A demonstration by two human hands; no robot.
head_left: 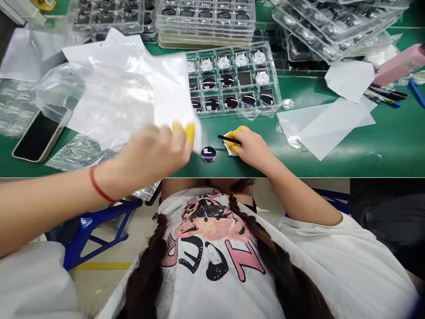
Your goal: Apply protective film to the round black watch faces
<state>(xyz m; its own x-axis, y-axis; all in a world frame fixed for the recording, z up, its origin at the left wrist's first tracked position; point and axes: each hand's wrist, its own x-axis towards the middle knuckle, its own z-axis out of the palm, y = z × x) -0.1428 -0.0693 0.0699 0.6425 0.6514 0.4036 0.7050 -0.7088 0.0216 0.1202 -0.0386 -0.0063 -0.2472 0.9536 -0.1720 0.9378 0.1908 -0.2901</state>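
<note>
My left hand (156, 144), blurred by motion, has yellow finger cots and closes on the lower edge of a white sheet (171, 88). My right hand (250, 144) also wears yellow finger cots. Its fingers are wrapped round a slim black pen-shaped tool (229, 140) and a small folded white cloth (232, 149). On the green table between the hands lies a round watch head (208, 154) with a dark, shiny face. Just behind, a clear compartment tray (278, 99) holds several round watch parts, some dark and some silver.
Stacked clear trays (206, 31) stand at the back, with tilted ones (335, 35) at the right. Plastic film and paper cover the left side, near a phone (41, 135). Translucent sheets (328, 126), a pink bottle (400, 65) and pens (385, 95) lie on the right.
</note>
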